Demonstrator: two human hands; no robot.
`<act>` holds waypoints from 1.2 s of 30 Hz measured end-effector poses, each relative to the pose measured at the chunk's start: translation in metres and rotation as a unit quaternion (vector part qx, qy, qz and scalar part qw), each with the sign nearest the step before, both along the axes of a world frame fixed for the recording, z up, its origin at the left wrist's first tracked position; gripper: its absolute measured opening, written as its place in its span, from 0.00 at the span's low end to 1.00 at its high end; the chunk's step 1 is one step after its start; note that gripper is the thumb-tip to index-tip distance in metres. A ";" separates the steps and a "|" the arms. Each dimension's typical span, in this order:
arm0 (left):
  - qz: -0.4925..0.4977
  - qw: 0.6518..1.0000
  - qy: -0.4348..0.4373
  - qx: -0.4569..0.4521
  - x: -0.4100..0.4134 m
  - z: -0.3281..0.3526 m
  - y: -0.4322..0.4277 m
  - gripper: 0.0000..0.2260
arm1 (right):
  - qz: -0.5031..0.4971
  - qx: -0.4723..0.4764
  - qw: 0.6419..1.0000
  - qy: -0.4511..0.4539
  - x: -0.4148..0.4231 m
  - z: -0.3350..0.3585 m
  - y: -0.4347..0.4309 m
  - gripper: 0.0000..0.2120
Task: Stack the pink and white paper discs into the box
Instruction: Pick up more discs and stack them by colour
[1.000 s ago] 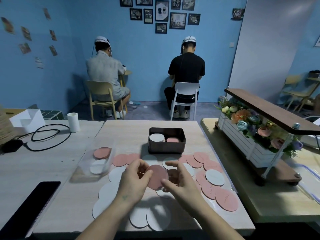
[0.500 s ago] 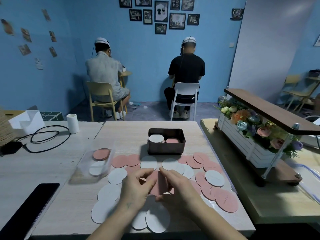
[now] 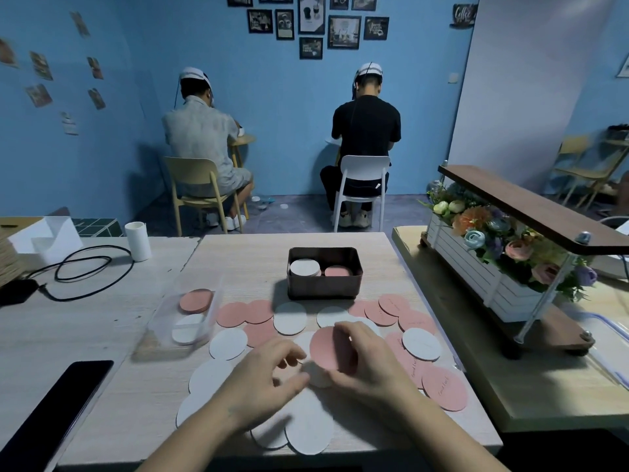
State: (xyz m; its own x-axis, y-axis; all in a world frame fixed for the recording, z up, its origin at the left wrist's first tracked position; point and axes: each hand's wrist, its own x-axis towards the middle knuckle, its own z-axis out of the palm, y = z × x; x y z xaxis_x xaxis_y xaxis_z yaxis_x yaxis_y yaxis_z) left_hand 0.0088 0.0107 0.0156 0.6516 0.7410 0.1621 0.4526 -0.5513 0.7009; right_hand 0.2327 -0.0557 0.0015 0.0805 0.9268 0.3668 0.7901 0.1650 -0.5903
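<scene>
left hand (image 3: 262, 376) has come off the pink disc (image 3: 326, 349). right hand (image 3: 371, 366) pinches it alone; left grip: cannot tell.

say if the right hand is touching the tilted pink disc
Touching: head view shows the right hand pinching the tilted pink disc at its edge.
</scene>
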 end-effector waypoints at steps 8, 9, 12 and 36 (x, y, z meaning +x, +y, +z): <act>-0.178 0.938 0.287 0.074 0.007 0.006 0.000 0.36 | -0.014 -0.026 0.999 -0.022 0.009 -0.001 0.005 0.32; -0.188 0.932 0.298 0.086 0.007 0.006 0.001 0.38 | -0.011 -0.028 0.999 -0.024 0.009 0.000 0.005 0.32; -0.192 0.930 0.292 0.111 0.010 0.003 -0.001 0.37 | -0.010 -0.031 0.999 -0.030 0.009 0.001 0.002 0.32; -0.027 0.998 -0.024 0.044 0.016 0.006 0.003 0.42 | 0.063 0.023 0.989 0.130 -0.025 -0.002 -0.006 0.37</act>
